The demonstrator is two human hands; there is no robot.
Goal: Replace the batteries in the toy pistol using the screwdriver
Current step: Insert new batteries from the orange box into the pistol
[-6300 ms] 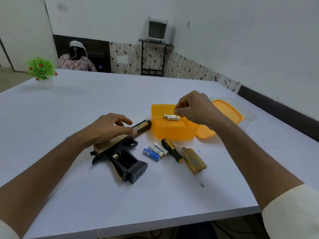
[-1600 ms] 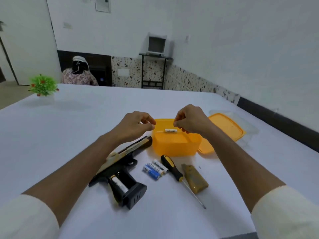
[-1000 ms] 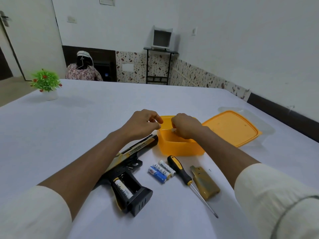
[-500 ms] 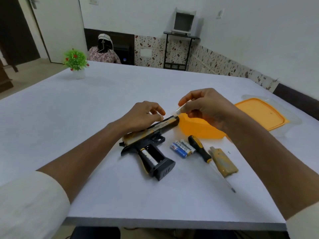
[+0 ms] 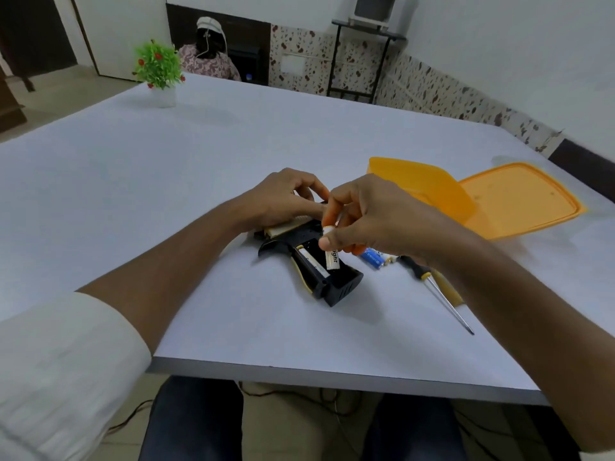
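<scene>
The black and tan toy pistol point(image 5: 327, 277) lies on its side on the white table, its grip compartment open with one white battery point(image 5: 307, 259) inside. My left hand point(image 5: 283, 201) rests curled over the pistol's barrel and holds it down. My right hand point(image 5: 376, 221) pinches a white battery point(image 5: 332, 257) between thumb and fingers, its lower end just above the open compartment. The screwdriver point(image 5: 442, 294) lies to the right, its handle partly hidden by my right wrist. The loose batteries point(image 5: 374, 259) lie between pistol and screwdriver.
An orange box point(image 5: 422, 184) and its orange lid point(image 5: 519, 197) sit at the right rear. A small potted plant point(image 5: 159, 71) stands at the far left corner. A tan cover piece is mostly hidden behind my right forearm. The table's front edge point(image 5: 332, 374) is close; a person sits beyond the table.
My right hand has come from the orange box down to the pistol's grip, carrying a white battery. My left hand has settled onto the barrel. The view has tilted downward.
</scene>
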